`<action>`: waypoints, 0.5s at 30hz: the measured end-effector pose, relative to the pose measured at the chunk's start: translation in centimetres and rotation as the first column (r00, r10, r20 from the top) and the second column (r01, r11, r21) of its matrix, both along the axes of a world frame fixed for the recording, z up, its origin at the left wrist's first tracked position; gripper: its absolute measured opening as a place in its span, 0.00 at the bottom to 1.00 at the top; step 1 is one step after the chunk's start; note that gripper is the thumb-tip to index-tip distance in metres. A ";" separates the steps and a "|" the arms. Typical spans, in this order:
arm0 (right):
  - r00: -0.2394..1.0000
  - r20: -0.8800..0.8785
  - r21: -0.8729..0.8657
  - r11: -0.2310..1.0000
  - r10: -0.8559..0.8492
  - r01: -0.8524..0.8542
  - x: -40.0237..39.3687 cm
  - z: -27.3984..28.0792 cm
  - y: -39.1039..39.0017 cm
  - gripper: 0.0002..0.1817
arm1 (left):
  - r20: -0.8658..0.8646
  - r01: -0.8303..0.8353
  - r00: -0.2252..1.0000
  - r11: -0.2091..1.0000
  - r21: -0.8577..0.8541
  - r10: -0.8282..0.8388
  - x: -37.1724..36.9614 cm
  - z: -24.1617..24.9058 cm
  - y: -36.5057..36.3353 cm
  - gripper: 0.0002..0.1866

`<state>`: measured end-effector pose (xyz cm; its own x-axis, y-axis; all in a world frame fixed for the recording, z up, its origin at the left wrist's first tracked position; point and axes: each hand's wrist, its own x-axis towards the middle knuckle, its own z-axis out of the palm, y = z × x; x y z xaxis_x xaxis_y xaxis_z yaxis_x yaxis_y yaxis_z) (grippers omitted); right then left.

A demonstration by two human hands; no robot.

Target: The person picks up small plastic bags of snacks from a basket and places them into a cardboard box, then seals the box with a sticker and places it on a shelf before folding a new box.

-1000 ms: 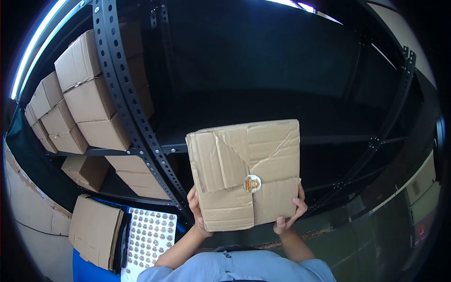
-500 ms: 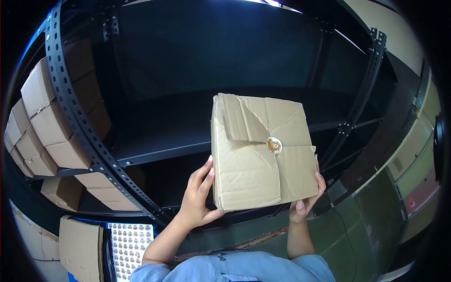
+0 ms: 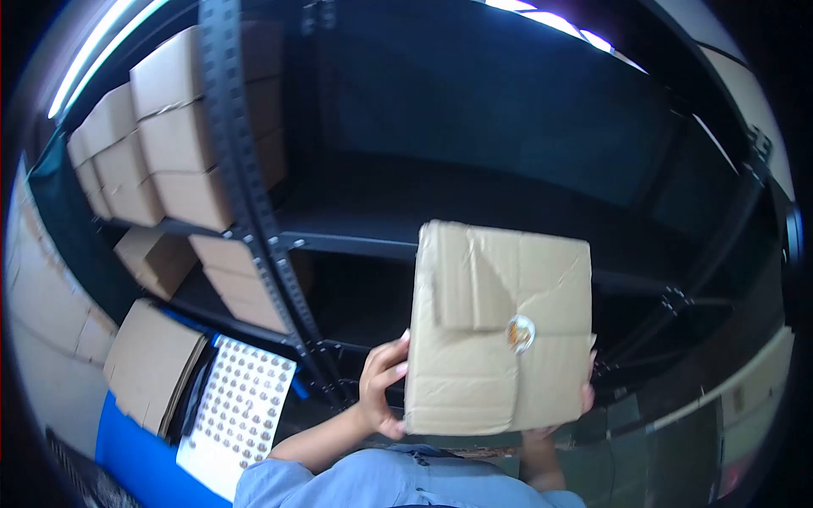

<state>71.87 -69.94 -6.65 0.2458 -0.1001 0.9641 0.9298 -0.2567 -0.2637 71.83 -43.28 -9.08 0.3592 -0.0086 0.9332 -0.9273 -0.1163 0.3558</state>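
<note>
A brown cardboard box (image 3: pixel 474 381), closed with creased flaps, is held up in front of the body. A round sticker (image 3: pixel 521 334) sits where its flaps meet. My left hand (image 3: pixel 386 385) grips the box's left side near the lower corner, its fingers along the edge. On the right side my right hand (image 3: pixel 586 389) holds the box, mostly hidden behind it, with only some fingertips and part of the palm showing.
Black metal shelving (image 3: pixel 356 243) stands ahead. Stacked cardboard boxes (image 3: pixel 178 135) fill its left part, with more boxes (image 3: pixel 237 279) on the level below. At lower left, flat cardboard pieces (image 3: pixel 152 364) and a sticker sheet (image 3: pixel 241 406) lie on a blue surface (image 3: pixel 127 449).
The view has turned left and up, so the shelving and stacked boxes appear farther right. The held box appears lower and slightly right, still between both hands.
</note>
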 end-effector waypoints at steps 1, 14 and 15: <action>0.998 -0.006 0.001 0.998 0.055 -0.055 -0.1 -1.2 1.5 0.41 | -0.006 0.035 0.999 0.991 -0.126 -0.036 -1.0 -2.6 0.1 0.47; 0.889 -0.413 -0.295 0.894 0.200 -0.338 5.1 -11.7 10.8 0.27 | -0.740 -0.422 0.586 0.904 0.070 0.331 -5.6 -11.9 7.5 0.37; 0.888 -0.414 -0.288 0.897 0.198 -0.334 5.3 -12.4 10.8 0.26 | -0.726 -0.410 0.591 0.906 0.104 0.351 -5.1 -12.4 7.8 0.36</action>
